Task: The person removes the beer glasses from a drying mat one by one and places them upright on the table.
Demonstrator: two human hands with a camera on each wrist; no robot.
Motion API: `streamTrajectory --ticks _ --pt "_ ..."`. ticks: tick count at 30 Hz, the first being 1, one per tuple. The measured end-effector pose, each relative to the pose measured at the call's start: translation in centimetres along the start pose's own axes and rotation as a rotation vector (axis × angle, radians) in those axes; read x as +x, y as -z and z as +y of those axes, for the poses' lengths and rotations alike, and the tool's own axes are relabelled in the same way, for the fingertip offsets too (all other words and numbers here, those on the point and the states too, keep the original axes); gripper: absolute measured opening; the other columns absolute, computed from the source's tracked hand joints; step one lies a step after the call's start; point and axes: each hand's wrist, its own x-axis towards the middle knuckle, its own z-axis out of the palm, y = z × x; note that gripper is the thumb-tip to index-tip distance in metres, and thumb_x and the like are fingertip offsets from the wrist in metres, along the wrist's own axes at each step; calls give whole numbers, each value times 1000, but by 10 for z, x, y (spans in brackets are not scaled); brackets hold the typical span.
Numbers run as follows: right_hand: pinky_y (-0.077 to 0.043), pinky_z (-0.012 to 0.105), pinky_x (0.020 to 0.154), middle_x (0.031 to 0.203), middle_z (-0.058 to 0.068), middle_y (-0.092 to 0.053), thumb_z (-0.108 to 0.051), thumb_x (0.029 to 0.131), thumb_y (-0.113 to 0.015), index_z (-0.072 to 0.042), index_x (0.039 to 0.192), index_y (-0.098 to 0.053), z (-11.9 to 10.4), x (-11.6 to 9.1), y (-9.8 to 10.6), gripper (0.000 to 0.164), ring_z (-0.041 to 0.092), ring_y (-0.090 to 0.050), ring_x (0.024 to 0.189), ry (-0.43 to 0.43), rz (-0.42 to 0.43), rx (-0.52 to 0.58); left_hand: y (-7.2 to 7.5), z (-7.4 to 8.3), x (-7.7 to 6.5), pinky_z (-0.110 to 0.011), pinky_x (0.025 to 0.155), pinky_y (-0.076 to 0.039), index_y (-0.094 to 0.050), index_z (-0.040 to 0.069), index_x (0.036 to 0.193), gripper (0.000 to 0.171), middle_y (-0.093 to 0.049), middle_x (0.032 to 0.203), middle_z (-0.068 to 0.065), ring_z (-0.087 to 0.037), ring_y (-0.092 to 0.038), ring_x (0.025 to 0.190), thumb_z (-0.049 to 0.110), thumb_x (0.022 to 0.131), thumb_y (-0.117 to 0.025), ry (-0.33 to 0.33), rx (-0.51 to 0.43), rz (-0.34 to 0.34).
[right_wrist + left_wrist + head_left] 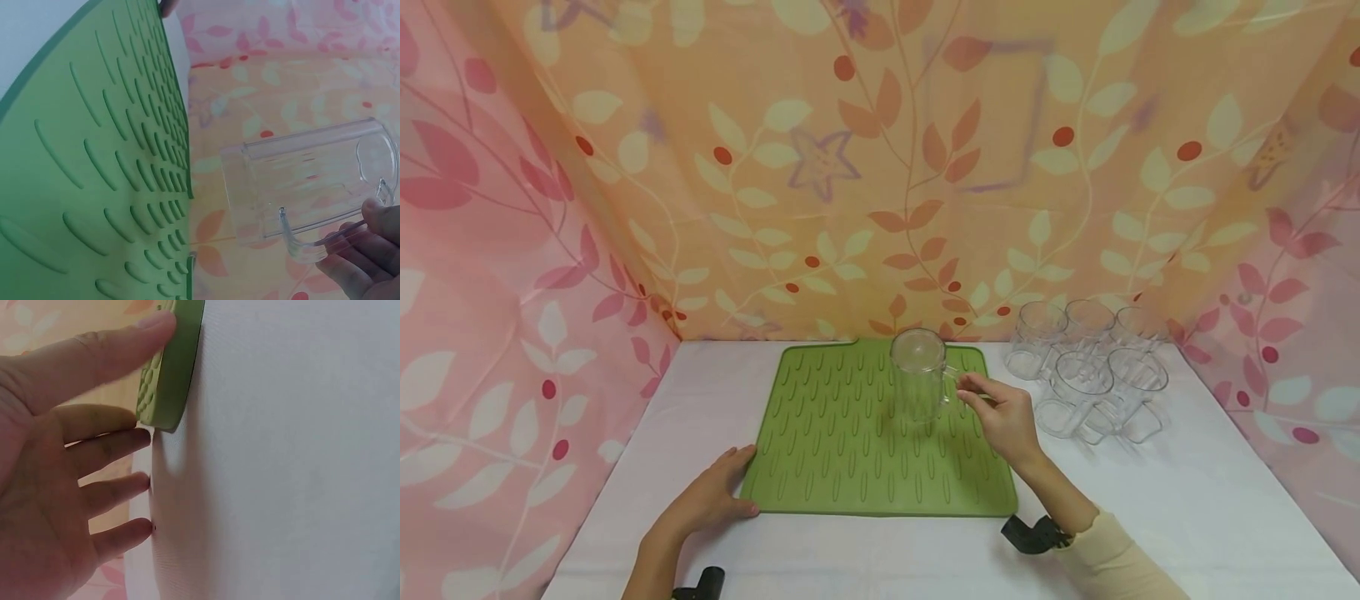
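Note:
My right hand (1006, 417) pinches the handle of a clear glass mug (917, 379) between thumb and fingers. The mug is held over the back right part of a green ridged drying mat (850, 433). In the right wrist view a gap shows between the mug (312, 181) and the mat (94, 162), and the fingers (344, 269) lie around the handle. My left hand (711, 492) rests at the mat's near left corner, fingers spread and fairly straight. Its thumb (100, 359) lies across the mat's corner (172, 381) in the left wrist view.
Several clear glass mugs (1082, 375) stand close together on the white tablecloth (1180, 517) to the right of the mat. Patterned cloth (880, 192) hangs behind the table and on both sides. A black wrist mount (1033, 533) sits below my right hand.

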Motion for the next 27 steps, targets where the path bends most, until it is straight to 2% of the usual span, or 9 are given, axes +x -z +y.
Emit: streamTrajectory --ticks 2,6,9,11,17,22,27 --pt "-54 7 70 87 20 -74 12 76 -73 10 97 -73 -8 2 1 21 29 -74 77 25 -6 2 0 0 0 -67 114 -21 -38 -7 145 93 -37 150 -30 -53 -24 141 27 71 -84 4 -17 13" --pt "-54 7 70 83 21 -73 19 71 -73 11 92 -72 -9 3 0 22 34 -72 74 81 -4 2 0 3 3 -66 114 -23 -39 -7 144 82 -39 149 -30 -52 -28 140 32 82 -76 31 -79 50" --pt "-53 6 66 82 15 -74 16 70 -75 5 91 -74 4 2 -2 24 29 -72 71 147 2 -23 0 9 7 -65 114 -25 -41 -4 144 73 -41 148 -29 -50 -31 140 32 88 -71 35 -150 67" --pt "-52 6 63 81 12 -75 14 70 -77 2 91 -75 6 3 -1 24 24 -71 68 192 11 -47 -1 13 9 -63 114 -27 -42 -4 143 68 -43 147 -28 -49 -33 139 30 90 -68 16 -193 75" --pt "-52 8 61 82 9 -76 10 70 -78 1 92 -76 4 6 3 24 17 -70 67 269 18 -81 -6 27 15 -57 111 -38 -46 -2 141 59 -48 144 -26 -46 -41 136 28 94 -64 -11 -256 90" --pt "-53 11 62 82 6 -75 10 68 -80 -2 90 -75 2 6 7 25 15 -70 68 307 15 -115 -9 37 24 -55 110 -41 -49 2 141 53 -53 141 -22 -41 -50 131 26 96 -62 -14 -328 97" --pt "-56 16 64 82 6 -75 10 65 -81 -2 89 -74 -2 7 8 28 17 -70 70 362 10 -151 -10 47 33 -53 110 -41 -51 4 140 53 -57 138 -17 -36 -54 128 32 96 -61 -30 -414 92"
